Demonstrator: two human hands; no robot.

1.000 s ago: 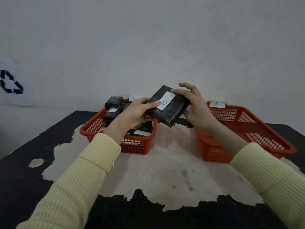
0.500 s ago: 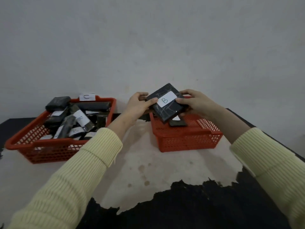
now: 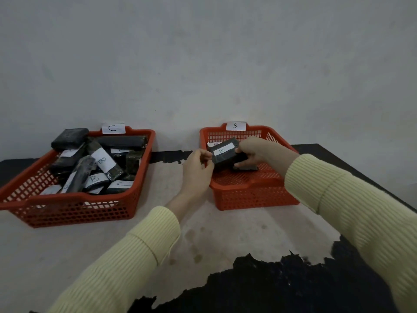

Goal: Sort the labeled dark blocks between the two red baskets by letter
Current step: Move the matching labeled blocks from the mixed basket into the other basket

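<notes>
Mid-drop rn: both hands have the B-labeled block [image 3: 222, 152] hovering just over the B basket [image 3: 252, 195], left hand [image 3: 198, 170] w/ its grip pinching the block's left end and right hand [image 3: 255, 150] clamped on the right end, label facing up. Looks like it's the placing step imo, so next move prob just needs lowering it flat next to the block(s) already in there and letting go. Then back to the C basket [image 3: 74, 208], which still has a few B-tagged blocks [image 3: 102, 162] mixed in w/ the C ones.
</notes>
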